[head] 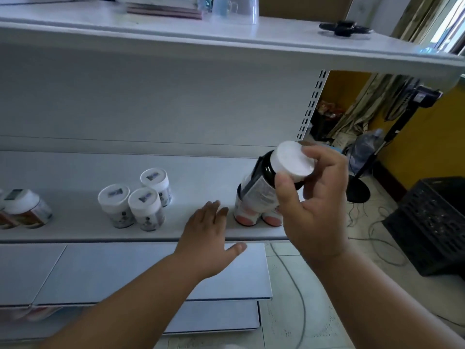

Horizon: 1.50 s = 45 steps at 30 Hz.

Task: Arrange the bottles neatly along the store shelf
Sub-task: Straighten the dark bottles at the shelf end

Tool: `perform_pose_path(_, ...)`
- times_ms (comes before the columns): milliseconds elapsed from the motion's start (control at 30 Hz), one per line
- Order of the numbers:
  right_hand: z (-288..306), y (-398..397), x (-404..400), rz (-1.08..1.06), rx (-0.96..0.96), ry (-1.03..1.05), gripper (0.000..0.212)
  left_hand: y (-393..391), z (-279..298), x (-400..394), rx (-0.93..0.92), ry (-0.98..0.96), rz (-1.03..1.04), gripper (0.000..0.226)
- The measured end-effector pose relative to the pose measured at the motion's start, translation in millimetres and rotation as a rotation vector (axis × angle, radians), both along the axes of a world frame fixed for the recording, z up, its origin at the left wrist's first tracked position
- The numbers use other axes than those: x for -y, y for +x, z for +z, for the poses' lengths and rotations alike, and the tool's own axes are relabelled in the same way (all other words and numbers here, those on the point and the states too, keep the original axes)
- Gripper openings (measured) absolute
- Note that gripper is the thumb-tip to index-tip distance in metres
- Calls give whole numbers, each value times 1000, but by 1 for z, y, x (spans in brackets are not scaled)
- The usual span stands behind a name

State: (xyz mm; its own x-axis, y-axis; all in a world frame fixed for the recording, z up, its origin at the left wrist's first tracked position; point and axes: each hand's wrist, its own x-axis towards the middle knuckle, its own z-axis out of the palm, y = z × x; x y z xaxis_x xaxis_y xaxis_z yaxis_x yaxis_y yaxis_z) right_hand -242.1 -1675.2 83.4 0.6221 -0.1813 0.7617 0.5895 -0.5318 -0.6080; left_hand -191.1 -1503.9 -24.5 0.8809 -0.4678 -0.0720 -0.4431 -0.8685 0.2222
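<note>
White store shelf [75,172], back panel behind. The dark bottle [266,172] is held clear above the shelf's right end, long axis tilted, white cap toward 2 o'clock, base toward 8 o'clock. The right hand [317,197] grips it, fingers and thumb curled round neck and cap. Two pink-based bottles [256,215] stand directly below. The left hand [206,238] rests at the shelf edge, fingers spread, holding nothing, at 8 o'clock from the bottle. Three white-capped bottles [136,200] cluster at 9 o'clock. Right hand is nearer; free space lies between cluster and pair.
</note>
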Motion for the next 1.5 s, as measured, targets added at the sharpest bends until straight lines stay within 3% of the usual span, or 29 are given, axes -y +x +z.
perform_pose_path(100, 2, -13, -17, 148, -351, 383, 30, 1, -22, 3, 27, 102, -29, 105)
perform_pose_path(200, -7, -10, -24, 230, -642, 649, 37, 3, -34, 3, 60, 79, -15, 110)
perform_pose_path(400, -13, -7, -20, 453, -781, 980, 49, 7, -31, -1, -17, -2, -29, 104)
perform_pose_path(500, -12, -5, -14, 468, -750, 945, 51, -1, -5, -15, -216, -295, -47, 95)
perform_pose_path(633, -14, -3, -13, 490, -725, 895, 35, -33, 28, -37, -398, -636, -60, 81)
perform_pose_path(800, -17, -2, -21, 608, -765, 873, 61, -52, 38, -36, -582, -993, 67, 50)
perform_pose_path(1033, -13, 2, -25, 643, -807, 854, 48, -59, 35, -35, -464, -1010, 205, 67)
perform_pose_path(1100, -11, 3, -28, 580, -805, 830, 46, -61, 40, -36, -528, -1066, 190, 62)
perform_pose_path(1200, -9, 1, -27, 550, -786, 815, 53, -61, 44, -36, -778, -1257, 116, 50)
perform_pose_path(1333, -4, -5, -26, 646, -809, 872, 41, -64, 38, -35, -1090, -1509, 72, 64)
perform_pose_path(1500, -2, -5, -32, 491, -777, 755, 48, -64, 33, -24, -944, -1487, 89, 67)
